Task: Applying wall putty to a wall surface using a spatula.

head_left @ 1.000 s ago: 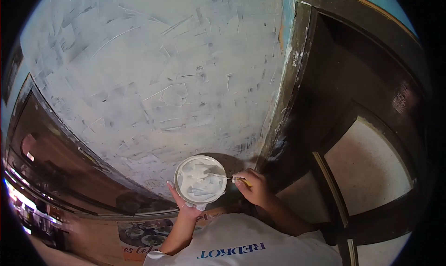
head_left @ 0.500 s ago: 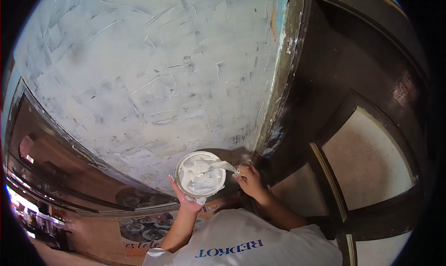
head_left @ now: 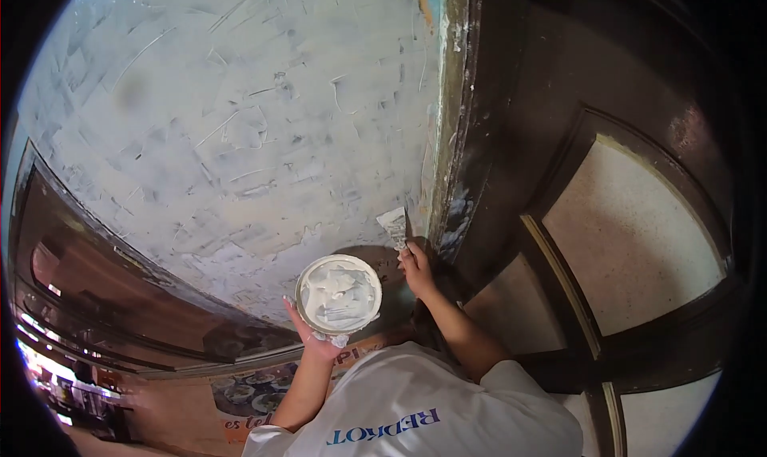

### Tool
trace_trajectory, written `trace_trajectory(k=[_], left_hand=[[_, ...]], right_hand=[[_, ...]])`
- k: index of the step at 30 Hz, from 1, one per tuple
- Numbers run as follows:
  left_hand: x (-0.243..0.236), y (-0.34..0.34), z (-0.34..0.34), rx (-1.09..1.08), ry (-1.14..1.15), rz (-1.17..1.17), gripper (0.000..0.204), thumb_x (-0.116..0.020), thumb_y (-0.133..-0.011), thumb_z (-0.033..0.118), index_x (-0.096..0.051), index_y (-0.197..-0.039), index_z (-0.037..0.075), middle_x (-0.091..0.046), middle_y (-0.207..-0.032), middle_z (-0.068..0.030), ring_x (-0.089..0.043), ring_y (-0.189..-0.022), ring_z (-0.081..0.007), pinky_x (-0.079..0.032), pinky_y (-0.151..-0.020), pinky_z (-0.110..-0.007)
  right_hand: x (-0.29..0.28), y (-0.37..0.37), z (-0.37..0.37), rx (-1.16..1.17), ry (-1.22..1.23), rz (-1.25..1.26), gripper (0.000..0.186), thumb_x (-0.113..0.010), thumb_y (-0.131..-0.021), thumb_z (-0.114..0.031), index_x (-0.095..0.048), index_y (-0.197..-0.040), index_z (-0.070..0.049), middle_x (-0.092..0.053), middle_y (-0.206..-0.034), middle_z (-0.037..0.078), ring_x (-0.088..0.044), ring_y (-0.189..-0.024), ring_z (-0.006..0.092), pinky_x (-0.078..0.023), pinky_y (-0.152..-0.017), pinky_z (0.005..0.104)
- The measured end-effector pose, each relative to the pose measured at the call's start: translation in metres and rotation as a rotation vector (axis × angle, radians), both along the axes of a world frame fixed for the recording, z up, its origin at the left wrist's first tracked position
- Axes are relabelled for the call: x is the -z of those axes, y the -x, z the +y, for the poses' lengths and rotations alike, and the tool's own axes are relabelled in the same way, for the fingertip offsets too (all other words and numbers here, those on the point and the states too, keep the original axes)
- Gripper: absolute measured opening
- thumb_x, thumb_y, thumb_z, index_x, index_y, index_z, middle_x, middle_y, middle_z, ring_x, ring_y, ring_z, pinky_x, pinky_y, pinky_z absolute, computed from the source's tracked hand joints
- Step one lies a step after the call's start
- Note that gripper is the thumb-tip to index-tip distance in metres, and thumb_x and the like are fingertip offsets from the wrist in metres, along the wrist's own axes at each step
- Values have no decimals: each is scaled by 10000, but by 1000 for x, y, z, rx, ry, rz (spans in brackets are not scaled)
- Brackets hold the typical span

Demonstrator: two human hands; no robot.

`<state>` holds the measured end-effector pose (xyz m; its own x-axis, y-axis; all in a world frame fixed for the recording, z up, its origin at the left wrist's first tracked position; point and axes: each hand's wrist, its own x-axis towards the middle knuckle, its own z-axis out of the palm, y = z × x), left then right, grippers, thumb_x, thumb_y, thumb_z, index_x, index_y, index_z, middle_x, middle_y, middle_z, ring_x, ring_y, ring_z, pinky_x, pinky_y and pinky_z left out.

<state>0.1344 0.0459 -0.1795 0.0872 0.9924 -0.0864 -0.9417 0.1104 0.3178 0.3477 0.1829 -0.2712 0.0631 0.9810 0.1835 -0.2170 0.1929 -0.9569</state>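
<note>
My left hand (head_left: 319,343) holds a round tub (head_left: 339,330) from below and the side, its fingers smeared with white. Thick white putty (head_left: 342,285), with drag marks across it, lies inside the tub. Closed around the handle of a putty knife (head_left: 394,224) is my right hand (head_left: 415,267), to the right of the tub and farther out. White putty coats the knife's wide blade, which points away from me at the lower right part of the wall (head_left: 240,129). Whether the blade touches the wall I cannot tell. Rough, streaky white patches cover that wall.
A worn, putty-stained wooden frame (head_left: 454,113) edges the wall on the right, beside a dark panelled door (head_left: 551,81) with pale panels. At the left is another dark wooden frame with brown panes (head_left: 104,273). A printed poster (head_left: 240,401) lies low near my left forearm.
My right hand has lifted the putty knife out of the tub and moved it up toward the wall. The tub has shifted slightly left, and the view has turned a little to the right.
</note>
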Motion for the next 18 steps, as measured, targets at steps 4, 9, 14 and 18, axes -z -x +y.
trace_trajectory(k=[4, 9, 14, 18], left_hand=[[-2, 3, -3, -57, -58, 205, 894, -317, -902, 804, -328, -1552, 191, -330, -1594, -121, -397, -1398, -402, -423, -1067, -612], [-15, 1, -13, -201, -539, 847, 887, -320, -911, 793, -338, -1549, 177, -333, -1595, -117, -410, -1395, -368, -385, -1112, -579], [-14, 2, -5, -77, 28, 69, 868, -309, -926, 777, -351, -1542, 167, -354, -1584, -120, -413, -1390, -373, -382, -1110, -587], [23, 12, -4, -129, -52, 384, 871, -311, -923, 781, -361, -1537, 166, -378, -1569, -117, -424, -1383, -368, -382, -1116, -565]], right_hand=[[29, -4, 6, -93, 18, -60, 251, -503, -1060, -322, -533, -971, -89, -524, -812, -37, -517, -734, 66, -435, -647, 247], [51, -8, -14, -58, 70, -71, 239, -475, -1071, -321, -517, -1111, -89, -500, -861, -26, -505, -754, 71, -438, -690, 252], [30, 0, -6, 89, -94, -167, 298, -462, -1073, -331, -488, -1019, -38, -503, -793, 19, -499, -708, 138, -433, -665, 297], [29, -1, 8, -24, -7, -188, 278, -457, -1072, -304, -508, -1128, -36, -525, -837, 47, -507, -740, 156, -442, -699, 316]])
